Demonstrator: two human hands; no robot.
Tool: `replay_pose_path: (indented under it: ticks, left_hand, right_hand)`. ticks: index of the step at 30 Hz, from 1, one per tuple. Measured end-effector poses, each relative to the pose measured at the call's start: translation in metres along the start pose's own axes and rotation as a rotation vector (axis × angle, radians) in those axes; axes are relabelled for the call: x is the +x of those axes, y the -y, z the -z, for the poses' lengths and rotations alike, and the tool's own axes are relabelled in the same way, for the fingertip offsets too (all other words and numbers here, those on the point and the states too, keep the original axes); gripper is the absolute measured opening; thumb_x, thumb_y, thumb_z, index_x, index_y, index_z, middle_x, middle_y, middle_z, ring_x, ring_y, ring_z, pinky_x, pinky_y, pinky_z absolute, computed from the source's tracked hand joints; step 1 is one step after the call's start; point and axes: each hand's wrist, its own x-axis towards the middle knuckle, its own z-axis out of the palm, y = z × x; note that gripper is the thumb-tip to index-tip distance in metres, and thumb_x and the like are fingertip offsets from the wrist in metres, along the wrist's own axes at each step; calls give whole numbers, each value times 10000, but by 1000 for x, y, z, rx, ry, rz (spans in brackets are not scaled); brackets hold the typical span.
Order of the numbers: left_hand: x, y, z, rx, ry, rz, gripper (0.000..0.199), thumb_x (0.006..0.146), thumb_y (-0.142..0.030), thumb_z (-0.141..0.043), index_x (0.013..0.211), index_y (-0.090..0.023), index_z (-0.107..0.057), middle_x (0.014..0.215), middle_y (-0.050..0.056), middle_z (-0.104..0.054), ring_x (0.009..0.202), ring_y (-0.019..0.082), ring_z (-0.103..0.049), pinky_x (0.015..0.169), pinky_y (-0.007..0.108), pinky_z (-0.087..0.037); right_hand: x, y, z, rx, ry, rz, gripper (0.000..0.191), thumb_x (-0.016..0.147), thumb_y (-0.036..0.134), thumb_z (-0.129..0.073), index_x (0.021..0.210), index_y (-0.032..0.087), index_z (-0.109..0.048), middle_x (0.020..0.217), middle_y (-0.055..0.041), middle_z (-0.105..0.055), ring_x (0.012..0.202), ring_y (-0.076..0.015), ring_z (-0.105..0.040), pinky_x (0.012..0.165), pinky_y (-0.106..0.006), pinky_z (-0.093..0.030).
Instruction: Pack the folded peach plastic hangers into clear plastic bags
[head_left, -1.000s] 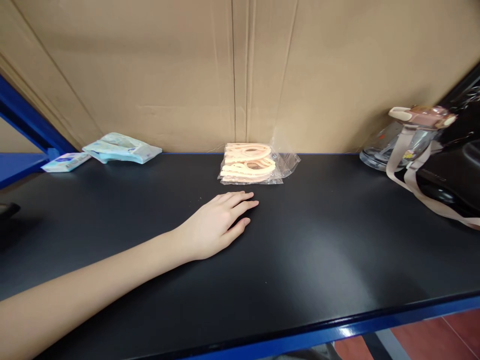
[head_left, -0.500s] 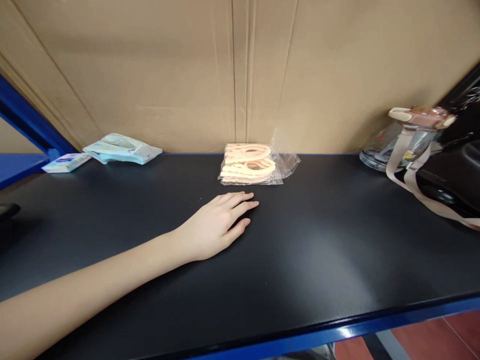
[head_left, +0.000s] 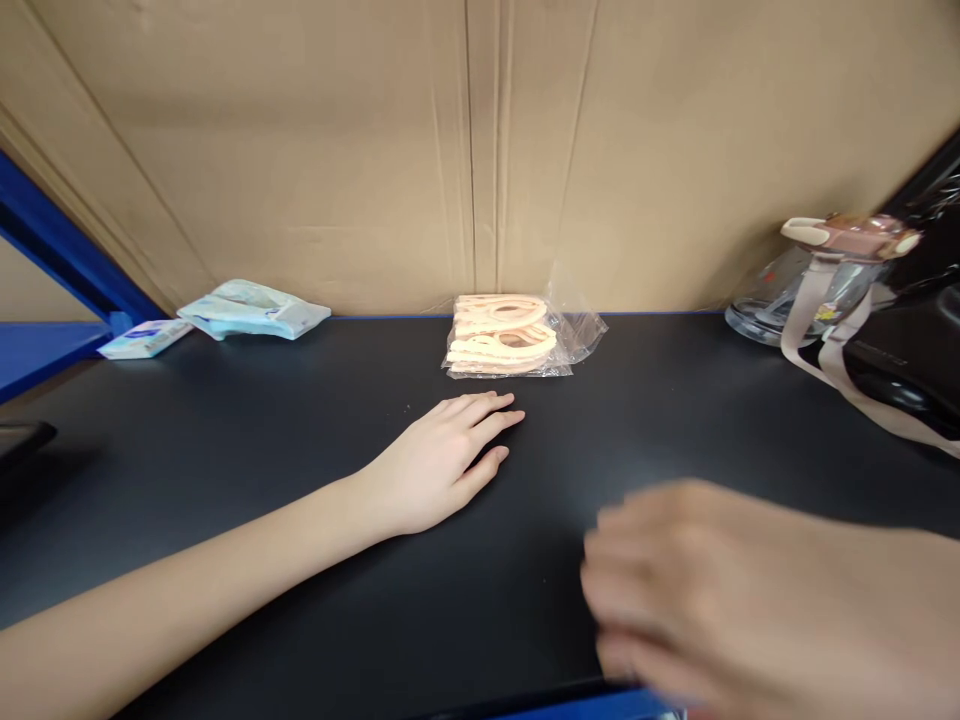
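Observation:
My left hand (head_left: 442,460) lies flat on the black tabletop (head_left: 300,420), palm down, fingers spread and holding nothing. Just beyond its fingertips, without touching them, is a clear plastic bag (head_left: 581,335) with folded peach and cream pieces (head_left: 502,335) inside. My right hand (head_left: 697,590) is at the lower right, over the table's front edge. It is smeared by motion, its fingers look curled, and whatever may be under them is hidden.
A blue-and-white soft pack (head_left: 255,310) and a smaller packet (head_left: 146,340) sit at the back left. A dark object (head_left: 22,440) shows at the left edge. At the right stand a clear bottle (head_left: 847,260) with a strap and a black bag (head_left: 915,350). Cardboard (head_left: 337,150) rises behind.
My right hand has come into view from the right. My left hand stays flat on the table. The whole view has shifted slightly.

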Motion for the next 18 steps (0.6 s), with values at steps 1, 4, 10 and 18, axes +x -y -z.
replay_pose_path:
  ticks: [1, 4, 10, 18]
  left_hand:
    - [0, 0, 0, -3, 0, 1, 460, 1030, -304, -340, 1442, -157, -479, 1539, 89, -440, 1418, 251, -386, 1152, 448, -346]
    - [-1, -1, 1, -7, 8, 7, 461, 1030, -307, -350, 1450, -163, -471, 1542, 86, -435, 1418, 250, -383, 1152, 451, -347]
    - [-2, -2, 2, -8, 25, 33, 462, 1035, -313, -339, 1464, -188, -457, 1550, 70, -425, 1414, 252, -388, 1145, 463, -364]
    - [-2, -1, 1, -22, 29, 49, 460, 1038, -324, -335, 1468, -209, -450, 1547, 53, -432, 1415, 243, -387, 1153, 466, -359]
  right_hand:
    - [10, -16, 4, -14, -1, -27, 222, 962, 305, -556, 766, 202, -565, 717, 7, -603, 608, -110, -537, 577, -257, -406]
    - [30, -63, -1, -35, -9, -196, 348, 976, 291, -512, 651, 196, -430, 604, 31, -516, 520, -103, -432, 525, -269, -289]
    - [32, -108, -37, 60, -129, -420, 423, 978, 376, -446, 618, 197, -312, 522, 55, -377, 481, -97, -281, 526, -249, -230]
    - [31, -109, -38, 95, -167, -406, 362, 957, 345, -462, 645, 201, -351, 554, 56, -409, 498, -93, -328, 548, -232, -254]
